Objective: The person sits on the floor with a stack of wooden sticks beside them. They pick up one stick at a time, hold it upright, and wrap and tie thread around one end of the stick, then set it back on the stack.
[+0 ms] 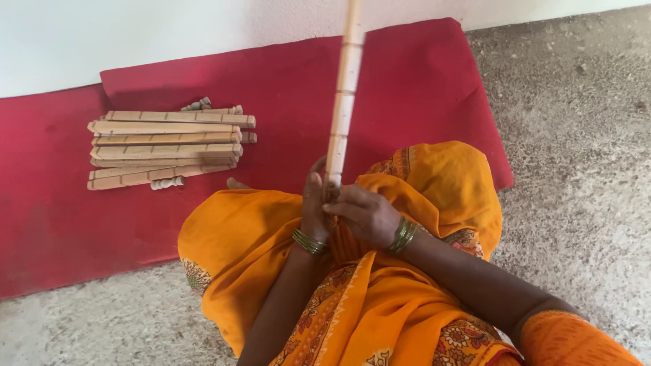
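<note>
Both hands were wrapped round the bottom end of a long stick (344, 95), left hand (314, 207) clamped on from the left, right hand (363, 213) closed over from the right, pretty much touching. Stick was held nearly upright over the lap, long axis running up and away past the top edge. More sticks were piled (166, 146) on the red mat (407, 88), well off to the left.
</note>
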`<state>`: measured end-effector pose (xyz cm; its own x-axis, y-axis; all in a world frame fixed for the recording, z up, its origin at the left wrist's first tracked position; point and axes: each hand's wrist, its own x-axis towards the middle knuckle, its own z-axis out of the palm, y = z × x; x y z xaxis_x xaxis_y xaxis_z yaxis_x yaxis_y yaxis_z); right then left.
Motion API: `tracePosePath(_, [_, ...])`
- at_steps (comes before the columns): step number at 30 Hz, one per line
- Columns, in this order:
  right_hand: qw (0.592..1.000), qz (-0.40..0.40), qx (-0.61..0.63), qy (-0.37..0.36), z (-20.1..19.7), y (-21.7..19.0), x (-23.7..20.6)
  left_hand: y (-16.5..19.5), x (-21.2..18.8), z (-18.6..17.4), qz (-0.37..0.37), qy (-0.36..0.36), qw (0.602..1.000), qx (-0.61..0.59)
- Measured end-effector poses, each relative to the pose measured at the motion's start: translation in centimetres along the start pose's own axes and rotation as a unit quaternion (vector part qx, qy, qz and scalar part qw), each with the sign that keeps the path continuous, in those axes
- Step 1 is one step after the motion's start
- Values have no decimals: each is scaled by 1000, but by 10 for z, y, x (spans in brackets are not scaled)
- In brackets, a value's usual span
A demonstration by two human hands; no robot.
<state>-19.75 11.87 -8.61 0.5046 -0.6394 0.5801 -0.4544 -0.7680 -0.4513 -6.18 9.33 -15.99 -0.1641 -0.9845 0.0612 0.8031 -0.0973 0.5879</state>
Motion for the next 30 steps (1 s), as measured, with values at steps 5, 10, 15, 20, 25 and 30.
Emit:
tracePosePath(5, [982,-18,-177,-55,-20,25,22,18,-7,22,-62,17,998,27])
tracePosePath(10, [992,51,-79,83,-41,47,47,29,-8,37,-173,162,971,29])
tracePosePath(15, [987,-30,-136,-82,-18,11,9,22,-9,24,-49,-7,999,13])
tracePosePath(20, [954,-49,-283,-87,-24,34,28,16,-12,12,-85,31,996,19])
tracePosePath(25, [969,-45,-165,177,-92,108,115,15,-14,16,-77,10,997,28])
tracePosePath(30, [965,1,-156,209,-126,128,134,13,-17,18,-91,20,994,63])
